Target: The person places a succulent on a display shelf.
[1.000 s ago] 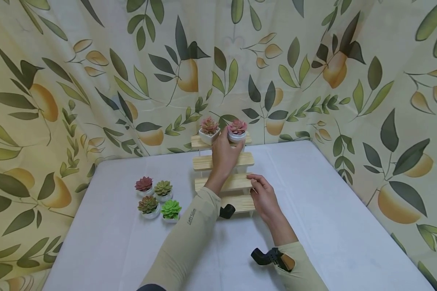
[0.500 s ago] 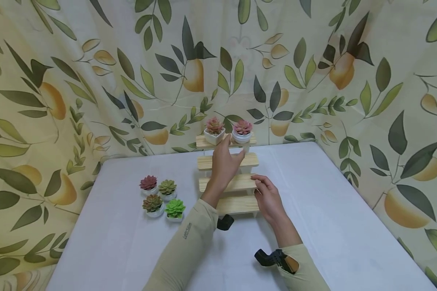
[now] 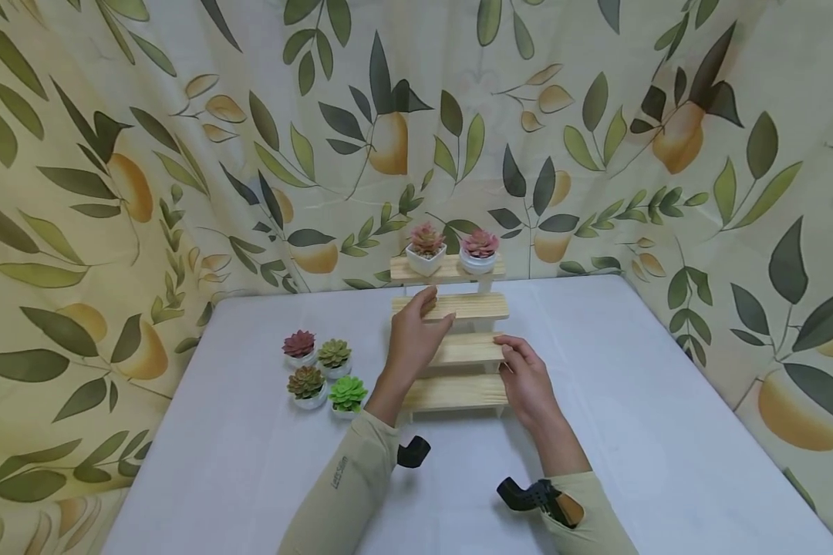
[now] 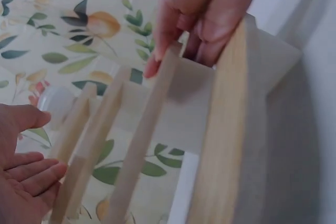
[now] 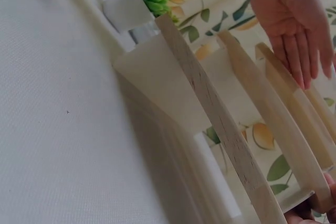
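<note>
A four-step wooden display stand (image 3: pixel 458 393) with white supports stands in the middle of the table. On its top step sit two potted succulents, a pink one in a square white pot (image 3: pixel 426 258) and a deeper pink one in a round white pot (image 3: pixel 478 260). My left hand (image 3: pixel 413 335) hovers over the upper steps with its fingers extended and nothing held; the right wrist view also shows that hand (image 5: pixel 294 30) with straight fingers. At the right end of the second step from the bottom, my right hand (image 3: pixel 527 381) pinches the stand's edge.
Several potted succulents stand grouped left of the stand: a dark red one (image 3: pixel 299 345), an olive one (image 3: pixel 335 354), a brownish one (image 3: pixel 306 383) and a bright green one (image 3: pixel 348 394). A white cloth covers the table (image 3: pixel 632 432); a leaf-patterned curtain (image 3: pixel 590 46) hangs behind.
My left hand has drawn back from the deeper pink succulent on the top step, moving down and left. My right hand keeps its hold on the stand. The head view has shifted slightly.
</note>
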Demonstrator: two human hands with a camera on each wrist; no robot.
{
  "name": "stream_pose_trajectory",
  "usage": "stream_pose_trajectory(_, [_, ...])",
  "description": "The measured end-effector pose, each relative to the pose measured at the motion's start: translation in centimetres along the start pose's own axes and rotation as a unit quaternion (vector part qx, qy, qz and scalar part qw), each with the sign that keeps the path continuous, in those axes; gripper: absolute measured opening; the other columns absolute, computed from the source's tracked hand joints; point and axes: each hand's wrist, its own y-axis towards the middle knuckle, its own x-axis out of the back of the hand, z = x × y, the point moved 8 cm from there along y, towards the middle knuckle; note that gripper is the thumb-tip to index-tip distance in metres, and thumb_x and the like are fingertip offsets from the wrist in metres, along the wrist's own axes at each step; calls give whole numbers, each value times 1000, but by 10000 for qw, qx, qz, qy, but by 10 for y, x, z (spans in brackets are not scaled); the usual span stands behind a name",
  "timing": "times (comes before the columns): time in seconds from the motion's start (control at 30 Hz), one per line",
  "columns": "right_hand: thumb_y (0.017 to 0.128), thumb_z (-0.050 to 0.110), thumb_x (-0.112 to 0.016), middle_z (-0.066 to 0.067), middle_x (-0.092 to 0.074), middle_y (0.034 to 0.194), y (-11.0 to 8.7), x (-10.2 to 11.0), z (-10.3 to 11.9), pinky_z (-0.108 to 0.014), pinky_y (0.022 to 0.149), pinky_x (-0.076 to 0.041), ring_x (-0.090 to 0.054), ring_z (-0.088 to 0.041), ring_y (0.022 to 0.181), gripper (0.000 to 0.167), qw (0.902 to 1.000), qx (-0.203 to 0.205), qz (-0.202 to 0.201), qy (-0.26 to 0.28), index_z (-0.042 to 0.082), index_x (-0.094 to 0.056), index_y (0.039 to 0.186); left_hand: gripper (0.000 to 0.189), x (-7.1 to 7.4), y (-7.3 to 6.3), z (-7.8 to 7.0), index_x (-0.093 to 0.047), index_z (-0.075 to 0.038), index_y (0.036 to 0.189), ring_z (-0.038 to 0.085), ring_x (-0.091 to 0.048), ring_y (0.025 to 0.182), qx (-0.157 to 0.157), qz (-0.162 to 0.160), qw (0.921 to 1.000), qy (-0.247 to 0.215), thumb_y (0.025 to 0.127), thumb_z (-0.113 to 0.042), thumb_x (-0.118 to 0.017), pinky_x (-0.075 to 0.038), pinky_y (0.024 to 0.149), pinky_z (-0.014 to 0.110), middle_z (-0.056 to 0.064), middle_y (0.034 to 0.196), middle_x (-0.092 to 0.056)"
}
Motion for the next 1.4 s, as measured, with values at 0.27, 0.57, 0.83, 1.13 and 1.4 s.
stream_pose_trajectory(0.27, [113,11,-42,-13,-32,154,0,1,1,-35,121,-27,-30,-26,148,27,10000,22,-25,24,-7,-50,132,51,5,-16,5,-60,1,141,24,-63,124,-302,100,9994,-105,93,-6,-77,-44,110,43,15,133,-67])
stream_pose_trajectory(0.57, [113,11,-41,-14,-29,157,1,-1,1,-35,121,-26,-27,-26,150,29,10000,12,0,-9,-7,-49,134,51,26,-41,10,-59,-2,141,25,-59,128,-488,322,9983,52,95,-13,-78,-43,110,48,13,135,-66])
stream_pose_trajectory(0.83, [113,11,-41,-15,-27,158,1,-1,1,-35,122,-24,-26,-27,151,29,10000,35,7,-25,-8,-48,134,50,57,-55,36,-62,-3,138,27,-60,127,-359,115,9977,569,92,-12,-80,-47,107,47,12,133,-67])
stream_pose_trajectory(1.13, [113,12,-40,-15,-24,160,0,0,2,-34,122,-23,-23,-26,152,32,10000,-92,20,-17,-10,-45,136,60,87,-73,56,-60,-3,142,36,-51,135,152,95,9932,1147,90,-18,-84,-43,109,54,16,141,-60])
stream_pose_trajectory(1.4, [113,12,-41,-16,-24,159,0,-2,1,-35,122,-23,-24,-26,151,31,9999,-41,58,114,-10,-46,134,59,129,-83,71,-58,-2,142,41,-43,140,464,-190,9893,1371,89,-12,-82,-38,112,61,21,147,-52])
